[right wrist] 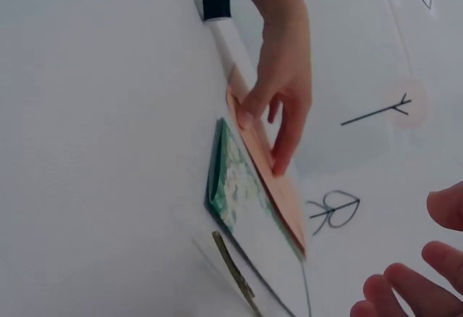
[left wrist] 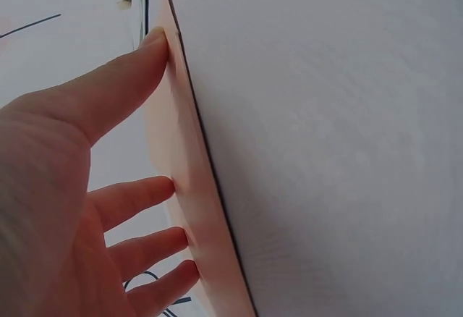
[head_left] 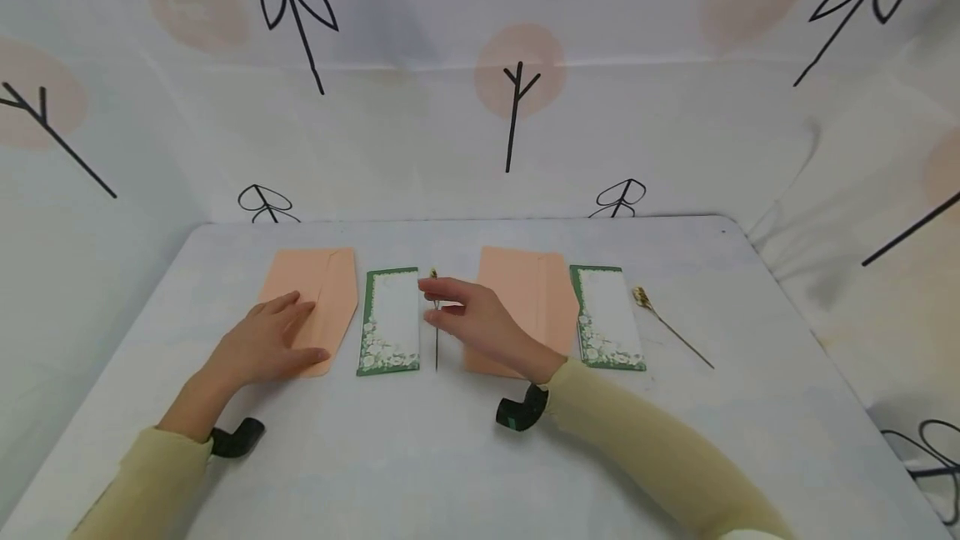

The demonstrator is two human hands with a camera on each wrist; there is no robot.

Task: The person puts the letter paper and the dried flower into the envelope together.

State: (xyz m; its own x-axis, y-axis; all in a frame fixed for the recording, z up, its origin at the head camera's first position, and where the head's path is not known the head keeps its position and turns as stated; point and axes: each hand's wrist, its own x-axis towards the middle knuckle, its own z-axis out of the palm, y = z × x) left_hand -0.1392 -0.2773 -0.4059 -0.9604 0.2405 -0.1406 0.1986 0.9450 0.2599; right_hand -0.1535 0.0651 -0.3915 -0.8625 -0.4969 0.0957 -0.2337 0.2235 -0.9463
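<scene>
Seen from the wearer, the right sleeve (head_left: pixel 637 432) slants in at two o'clock. The left hand (head_left: pixel 273 344), at ten, rests spread, uncurled fingers on the left envelope (head_left: pixel 339 298), probably steadying it. The right hand (head_left: pixel 487 319), near twelve, grips nothing; thumb and fingers part over the gold flower (head_left: pixel 437 348), partly hiding it and the right envelope (head_left: pixel 540 294). A green-edged card (head_left: pixel 392 319) lies at eleven, a second card (head_left: pixel 609 315) at one.

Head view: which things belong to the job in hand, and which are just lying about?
Likely in the job:
left envelope, under the left hand
left flower, partly hidden by the right hand
left card, between the hands

Apparently just lying about, perhaps a second set:
right envelope, partly hidden by the right hand
right card
right flower
</scene>
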